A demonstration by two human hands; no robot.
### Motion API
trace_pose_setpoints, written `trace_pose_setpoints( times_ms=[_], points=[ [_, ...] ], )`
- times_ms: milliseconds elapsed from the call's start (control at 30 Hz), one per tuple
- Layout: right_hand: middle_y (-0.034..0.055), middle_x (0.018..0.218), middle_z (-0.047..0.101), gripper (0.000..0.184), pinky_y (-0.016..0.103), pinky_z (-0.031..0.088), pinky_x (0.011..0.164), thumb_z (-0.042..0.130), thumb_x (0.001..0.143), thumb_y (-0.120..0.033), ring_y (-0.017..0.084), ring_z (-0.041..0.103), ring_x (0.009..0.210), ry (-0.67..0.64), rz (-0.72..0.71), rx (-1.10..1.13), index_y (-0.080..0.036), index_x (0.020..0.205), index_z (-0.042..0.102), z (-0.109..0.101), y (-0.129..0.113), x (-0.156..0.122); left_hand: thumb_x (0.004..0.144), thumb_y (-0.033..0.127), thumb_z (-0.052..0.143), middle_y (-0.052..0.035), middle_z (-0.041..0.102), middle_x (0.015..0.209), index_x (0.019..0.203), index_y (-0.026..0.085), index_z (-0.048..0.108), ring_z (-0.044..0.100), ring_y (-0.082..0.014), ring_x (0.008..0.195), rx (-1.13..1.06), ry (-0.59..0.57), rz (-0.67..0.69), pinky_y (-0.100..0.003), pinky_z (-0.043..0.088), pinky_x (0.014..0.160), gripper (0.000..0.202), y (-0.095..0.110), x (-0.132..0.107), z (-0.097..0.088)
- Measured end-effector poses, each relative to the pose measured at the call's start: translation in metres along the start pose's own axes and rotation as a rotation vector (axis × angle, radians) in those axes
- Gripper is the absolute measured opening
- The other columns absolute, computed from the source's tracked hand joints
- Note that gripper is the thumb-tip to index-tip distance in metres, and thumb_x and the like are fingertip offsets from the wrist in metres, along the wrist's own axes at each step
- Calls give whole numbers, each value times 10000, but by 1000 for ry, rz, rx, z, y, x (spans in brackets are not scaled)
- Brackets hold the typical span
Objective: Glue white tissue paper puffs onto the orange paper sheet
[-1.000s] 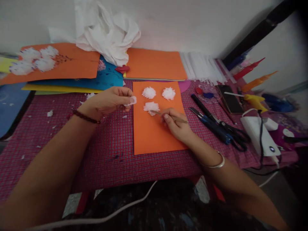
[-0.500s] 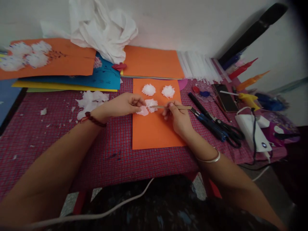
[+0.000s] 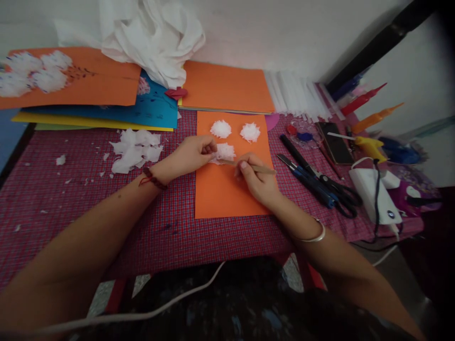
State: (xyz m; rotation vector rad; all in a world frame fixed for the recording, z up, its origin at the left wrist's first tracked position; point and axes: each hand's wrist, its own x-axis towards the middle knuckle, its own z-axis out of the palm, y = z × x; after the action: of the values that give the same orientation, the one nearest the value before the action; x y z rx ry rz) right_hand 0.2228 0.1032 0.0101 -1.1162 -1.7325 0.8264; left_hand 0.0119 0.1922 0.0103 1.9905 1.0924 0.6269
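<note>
On the orange sheet of paper [image 3: 227,194] sit three fluffy white tissue paper puffs, two in a row at the top and one tissue puff [image 3: 224,151] below them. My left hand [image 3: 197,154] lies at the lower puff's left side, thumb and fingers pinched on a small piece of white tissue paper, mostly hidden by the fingers. In my right hand [image 3: 258,177] a flat wooden stick [image 3: 266,170] is gripped like a pen, its tip at the puff's lower edge near my left fingertips. Torn tissue pieces [image 3: 137,149] lie left of the sheet.
Scissors [image 3: 341,189] and a blue craft knife [image 3: 307,182] lie right of the sheet. Behind are stacked orange paper [image 3: 227,87], white strips [image 3: 295,94] and crumpled tissue [image 3: 152,38]. A phone [image 3: 336,142] and a white power bank [image 3: 375,194] rest at the right.
The stick's tip has come down and the stick now slants more. The tissue piece at my left fingertips has moved in against the lower puff.
</note>
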Motion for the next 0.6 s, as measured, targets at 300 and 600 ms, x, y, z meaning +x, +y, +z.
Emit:
trace_pose_setpoints(
  times_ms=[300,600],
  points=[
    [72,844,592,229,322,427,675,355,1015,-192,178,504,729,-238,-316,-643,-184,915,561,9,-4,-9,756,175,644,-17,673,746,750,165,639,584,-128,688,-26,14,5,-261,438,631,13,-8,2,0],
    [110,870,593,225,335,428,693,400,945,-79,205,463,743,-303,-370,-956,-146,922,614,20,-7,-13,772,189,647,-18,694,780,772,167,638,598,-132,721,-118,-41,-1,-254,452,653,24,-14,2,-5]
  ],
)
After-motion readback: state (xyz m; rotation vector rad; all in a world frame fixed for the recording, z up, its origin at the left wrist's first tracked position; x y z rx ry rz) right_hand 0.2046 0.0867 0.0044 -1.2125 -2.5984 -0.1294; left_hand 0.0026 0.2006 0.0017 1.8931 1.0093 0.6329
